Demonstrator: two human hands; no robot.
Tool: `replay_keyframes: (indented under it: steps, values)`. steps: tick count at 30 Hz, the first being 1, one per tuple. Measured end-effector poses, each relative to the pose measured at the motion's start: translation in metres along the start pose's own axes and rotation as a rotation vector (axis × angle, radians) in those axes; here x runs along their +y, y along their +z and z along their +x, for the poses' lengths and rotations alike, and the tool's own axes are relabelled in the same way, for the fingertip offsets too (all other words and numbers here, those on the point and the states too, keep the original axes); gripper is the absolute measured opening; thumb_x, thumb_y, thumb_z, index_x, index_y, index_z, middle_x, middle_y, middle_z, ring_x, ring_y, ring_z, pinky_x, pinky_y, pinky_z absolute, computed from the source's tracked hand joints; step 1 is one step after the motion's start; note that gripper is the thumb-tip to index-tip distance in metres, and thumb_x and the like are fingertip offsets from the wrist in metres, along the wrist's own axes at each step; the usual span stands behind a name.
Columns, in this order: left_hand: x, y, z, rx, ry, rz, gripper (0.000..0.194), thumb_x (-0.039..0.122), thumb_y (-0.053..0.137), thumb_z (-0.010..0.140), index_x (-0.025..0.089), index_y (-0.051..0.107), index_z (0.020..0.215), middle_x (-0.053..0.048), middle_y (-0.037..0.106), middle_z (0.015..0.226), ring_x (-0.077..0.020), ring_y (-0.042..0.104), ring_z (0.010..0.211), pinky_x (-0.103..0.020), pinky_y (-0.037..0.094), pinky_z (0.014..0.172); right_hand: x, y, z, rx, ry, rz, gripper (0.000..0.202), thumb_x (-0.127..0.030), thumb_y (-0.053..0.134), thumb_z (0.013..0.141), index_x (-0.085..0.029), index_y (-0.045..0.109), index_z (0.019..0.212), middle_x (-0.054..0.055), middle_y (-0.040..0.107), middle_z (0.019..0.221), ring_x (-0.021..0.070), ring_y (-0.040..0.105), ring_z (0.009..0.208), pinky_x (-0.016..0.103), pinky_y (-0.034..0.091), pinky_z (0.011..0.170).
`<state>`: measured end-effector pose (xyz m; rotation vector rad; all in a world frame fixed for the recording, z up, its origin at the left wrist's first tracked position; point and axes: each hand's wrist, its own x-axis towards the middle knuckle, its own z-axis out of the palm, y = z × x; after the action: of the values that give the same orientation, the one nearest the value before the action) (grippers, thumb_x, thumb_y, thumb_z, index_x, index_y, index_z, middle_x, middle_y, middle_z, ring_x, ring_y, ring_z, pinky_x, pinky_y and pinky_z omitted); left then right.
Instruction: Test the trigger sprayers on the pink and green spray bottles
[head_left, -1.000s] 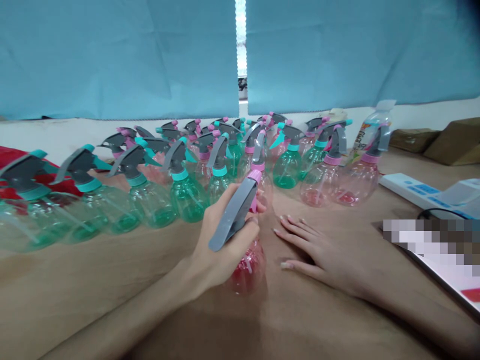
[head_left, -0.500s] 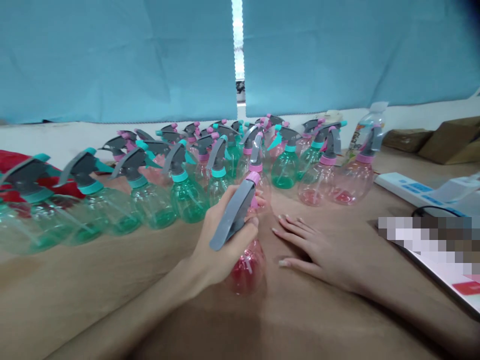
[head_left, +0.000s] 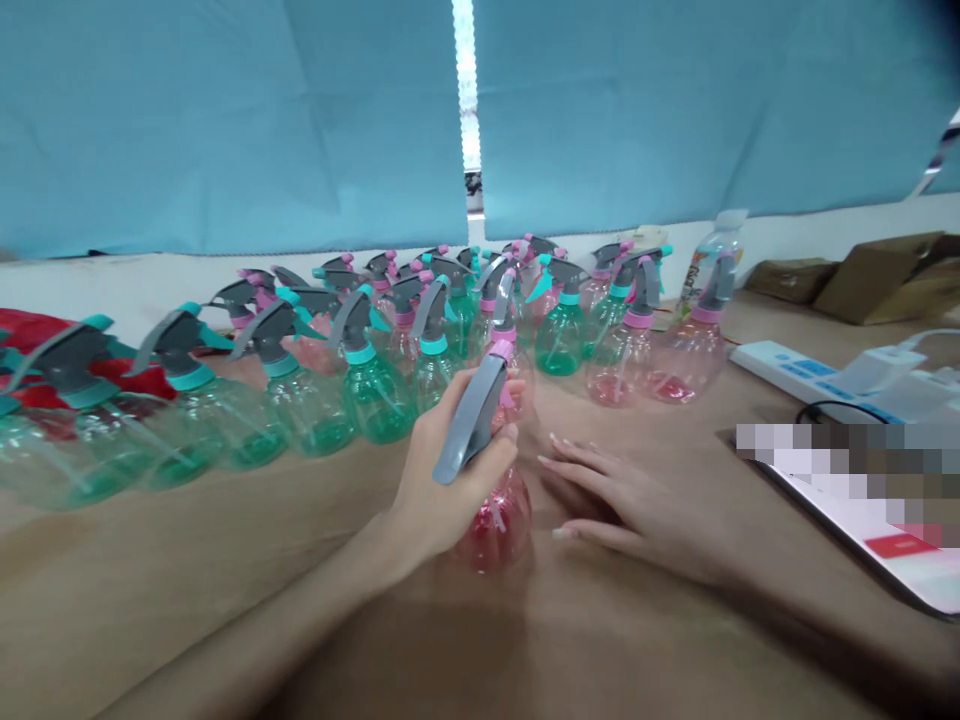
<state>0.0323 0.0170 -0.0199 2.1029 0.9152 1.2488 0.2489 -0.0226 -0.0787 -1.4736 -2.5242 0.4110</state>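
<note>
- Left hand (head_left: 442, 460): grasping a pink spray bottle (head_left: 495, 530) around its neck, thumb and fingers wrapped just beneath the grey trigger head (head_left: 471, 420).
- Bottle position: roughly upright at the middle of the brown table (head_left: 262, 590), nearer the wearer than the rows behind. Contact between base and table cannot be judged with certainty. Red tint strongest low in the body; a pale tube shows inside. Nozzle is pink and points away from the wearer.
- Right hand (head_left: 630, 505): released, holding nothing; fingers extended toward the held bottle, apart from it, low at the table.
- Left of and behind the left hand: a slanting row of green spray bottles (head_left: 379, 400), teal collars, grey levers.
- Beyond the right hand: two clear pink bottles (head_left: 615, 365), side by side.
- Far right: white power strip (head_left: 780, 362), with a flat device (head_left: 832, 510) nearer the wearer, its surface partly pixelated.
- Back: blue curtain (head_left: 225, 120) above a white ledge.
</note>
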Motion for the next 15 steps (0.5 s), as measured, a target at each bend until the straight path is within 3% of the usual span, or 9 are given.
replay_keyframes:
  steps: [4,8,15]
  values:
    - [0.000,0.008,0.001,0.030,0.028,-0.026,0.031,0.015,0.056,0.080,0.026,0.055,0.110,0.006,0.056,0.073,-0.0129,0.051,0.060,-0.026,0.044,0.060,-0.015,-0.007,-0.011,0.075,0.012,0.088,0.071,-0.062,0.044,0.087,-0.017,0.039,0.142,0.013,0.040,0.147,0.0285,0.041,0.132,0.049,0.037,0.106]
    - [0.006,0.021,0.003,0.037,0.013,-0.105,0.030,0.017,0.056,0.083,0.024,0.053,0.113,0.001,0.064,0.091,-0.0145,0.058,0.071,-0.030,0.048,0.071,-0.035,-0.022,-0.019,0.176,0.029,0.148,0.067,-0.058,0.051,0.085,-0.024,0.038,0.141,0.010,0.059,0.131,0.0280,0.058,0.114,0.046,0.049,0.092]
    - [0.010,0.047,0.013,0.008,0.055,-0.132,0.025,0.026,0.056,0.088,0.022,0.052,0.112,-0.005,0.062,0.105,-0.0218,0.059,0.100,-0.039,0.045,0.090,-0.044,-0.030,-0.021,0.337,0.023,0.203,0.059,-0.054,0.061,0.081,-0.024,0.043,0.128,0.007,0.062,0.126,0.0244,0.060,0.110,0.039,0.051,0.087]
